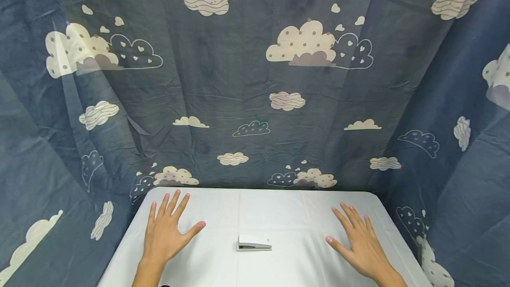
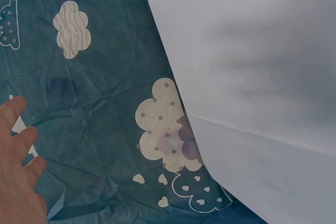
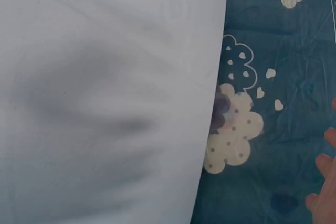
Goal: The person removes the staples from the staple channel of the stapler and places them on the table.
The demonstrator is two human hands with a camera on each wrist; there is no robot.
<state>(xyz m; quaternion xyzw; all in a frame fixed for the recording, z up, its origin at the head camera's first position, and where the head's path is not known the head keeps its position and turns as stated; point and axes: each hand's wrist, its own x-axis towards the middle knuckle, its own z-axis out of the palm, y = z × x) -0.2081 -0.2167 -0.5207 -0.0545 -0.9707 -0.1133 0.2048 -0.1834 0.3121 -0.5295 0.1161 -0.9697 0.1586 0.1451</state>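
1. Wrist views show me only fingertips at the frame edges, over cloud-print cloth (image 2: 105,103).
2. Left hand (image 1: 165,229) and right hand (image 1: 358,240) lie flat, fingers spread wide, holding nothing.
3. White stapler (image 1: 253,243) sits on the table (image 1: 279,207) between them, untouched.

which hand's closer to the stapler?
Left, narrowly. The left hand lies flat to the left of the stapler; the right hand lies flat farther off on its right.

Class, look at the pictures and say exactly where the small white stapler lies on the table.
In the head view, the white stapler lies near the middle of the white table, between the left hand and the right hand, touching neither.
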